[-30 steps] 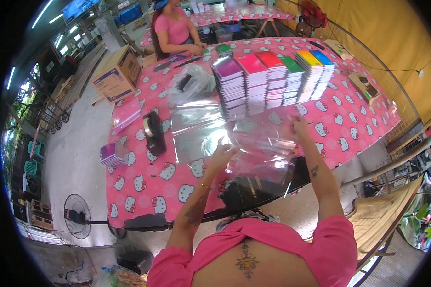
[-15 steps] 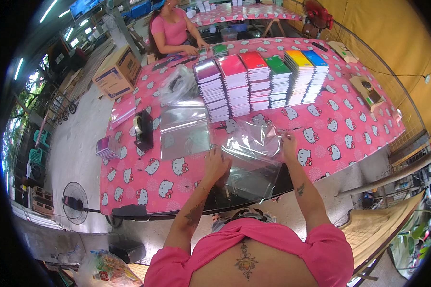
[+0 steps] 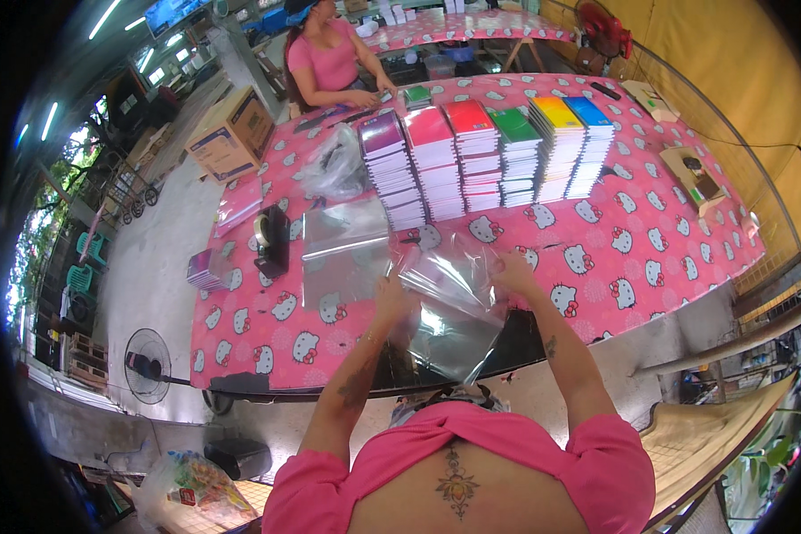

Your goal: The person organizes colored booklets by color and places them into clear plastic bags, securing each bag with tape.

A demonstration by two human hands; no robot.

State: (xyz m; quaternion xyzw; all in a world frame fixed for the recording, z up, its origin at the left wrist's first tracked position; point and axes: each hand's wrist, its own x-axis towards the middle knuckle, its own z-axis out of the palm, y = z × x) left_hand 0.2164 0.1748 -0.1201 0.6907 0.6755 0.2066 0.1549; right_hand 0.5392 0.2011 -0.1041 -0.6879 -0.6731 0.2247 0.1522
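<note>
Between my two hands a clear plastic bag (image 3: 452,329) is held up over the table's near edge, shiny and creased. My left hand (image 3: 394,297) closes on its left side, and my right hand (image 3: 513,272) grips its upper right side. Left of my left hand lies a flat stack of clear plastic sleeves (image 3: 343,254). Just beyond the bag stand tall stacks of spiral notebooks with purple (image 3: 390,169), red (image 3: 434,165), green (image 3: 518,151), yellow (image 3: 556,142) and blue covers (image 3: 589,142). The fingertips of both hands are partly hidden by glare on the plastic.
A black tape dispenser (image 3: 271,240) and a small notebook pile (image 3: 206,270) sit at the left of the pink patterned table (image 3: 596,298). Crumpled plastic (image 3: 336,165) lies behind the sleeves. Across the table stands a person in pink (image 3: 329,67), near a cardboard box (image 3: 231,133).
My right hand has moved left, closer to my left hand, and the bag between them has lifted and bunched up. The left hand has dropped slightly nearer to me.
</note>
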